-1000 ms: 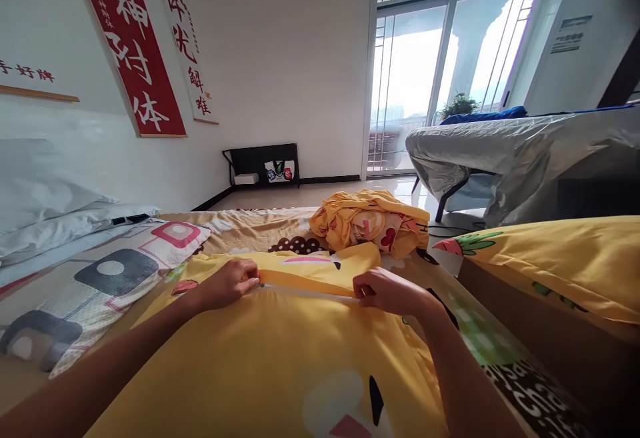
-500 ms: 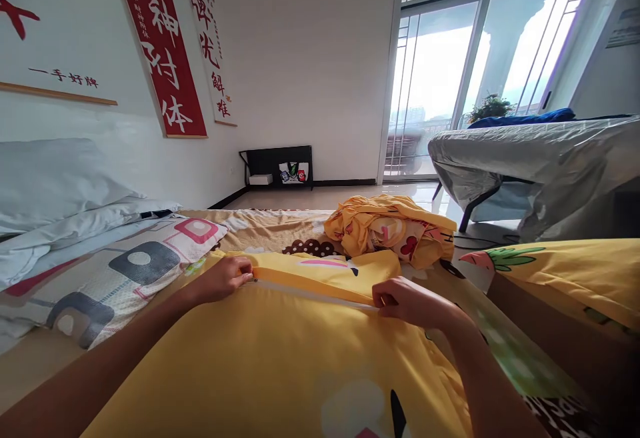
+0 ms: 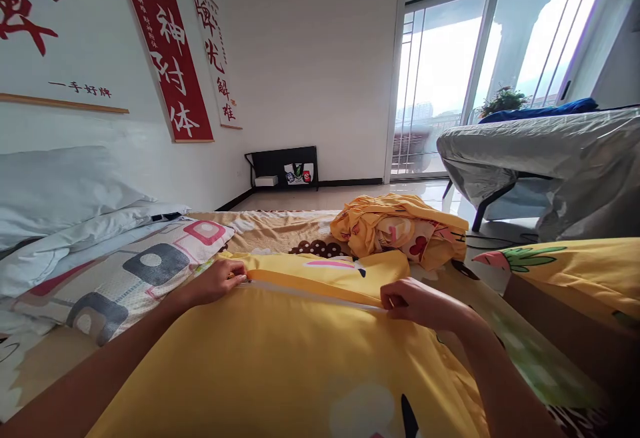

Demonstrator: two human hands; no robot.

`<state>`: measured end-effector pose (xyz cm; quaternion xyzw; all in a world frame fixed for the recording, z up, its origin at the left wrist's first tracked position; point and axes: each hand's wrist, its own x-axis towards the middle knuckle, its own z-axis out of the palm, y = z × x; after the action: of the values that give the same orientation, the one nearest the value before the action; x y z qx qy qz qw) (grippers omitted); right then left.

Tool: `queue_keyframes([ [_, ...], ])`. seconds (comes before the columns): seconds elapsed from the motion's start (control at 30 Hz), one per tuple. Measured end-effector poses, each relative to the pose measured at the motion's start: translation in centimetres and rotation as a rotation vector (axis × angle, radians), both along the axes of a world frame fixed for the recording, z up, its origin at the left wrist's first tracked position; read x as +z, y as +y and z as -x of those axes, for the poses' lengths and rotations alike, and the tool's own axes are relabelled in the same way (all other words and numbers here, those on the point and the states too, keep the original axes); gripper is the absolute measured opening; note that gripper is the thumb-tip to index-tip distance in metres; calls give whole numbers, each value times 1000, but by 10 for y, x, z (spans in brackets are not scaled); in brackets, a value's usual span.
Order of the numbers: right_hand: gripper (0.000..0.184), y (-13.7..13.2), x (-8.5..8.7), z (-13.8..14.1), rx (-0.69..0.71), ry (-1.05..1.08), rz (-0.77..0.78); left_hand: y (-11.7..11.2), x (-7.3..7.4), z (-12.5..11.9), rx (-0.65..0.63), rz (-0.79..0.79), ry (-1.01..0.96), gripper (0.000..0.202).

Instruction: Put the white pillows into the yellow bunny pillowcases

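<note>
A yellow pillowcase [image 3: 280, 358] with a cartoon print covers a pillow lying on the bed in front of me. My left hand [image 3: 217, 280] pinches the left end of its open far edge, fingers closed on the cloth. My right hand [image 3: 415, 303] pinches the same edge further right, fingers closed too. Between my hands a pale strip of the opening [image 3: 310, 293] shows, with a yellow flap [image 3: 325, 268] folded beyond it.
A crumpled yellow printed cloth [image 3: 400, 228] lies past the pillow. A patterned pillow [image 3: 130, 271] and white pillows [image 3: 55, 205] sit at the left by the wall. Another yellow pillow [image 3: 575, 265] lies at the right. A covered bed [image 3: 540, 151] stands by the glass doors.
My right hand has slid to the right along the pillowcase edge, widening the gap between my hands. The view has turned a little to the left.
</note>
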<state>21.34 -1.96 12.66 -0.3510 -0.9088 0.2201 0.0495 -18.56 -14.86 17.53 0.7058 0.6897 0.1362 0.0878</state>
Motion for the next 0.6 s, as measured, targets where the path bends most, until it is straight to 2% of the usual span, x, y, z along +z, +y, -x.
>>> queue_keyframes([
  [0.33,4,7,-7,2,2,-9,22,-10,-8,33,95,25,10,36],
  [0.6,5,12,-13,0,15,14,48,-15,-14,43,131,-10,74,37],
])
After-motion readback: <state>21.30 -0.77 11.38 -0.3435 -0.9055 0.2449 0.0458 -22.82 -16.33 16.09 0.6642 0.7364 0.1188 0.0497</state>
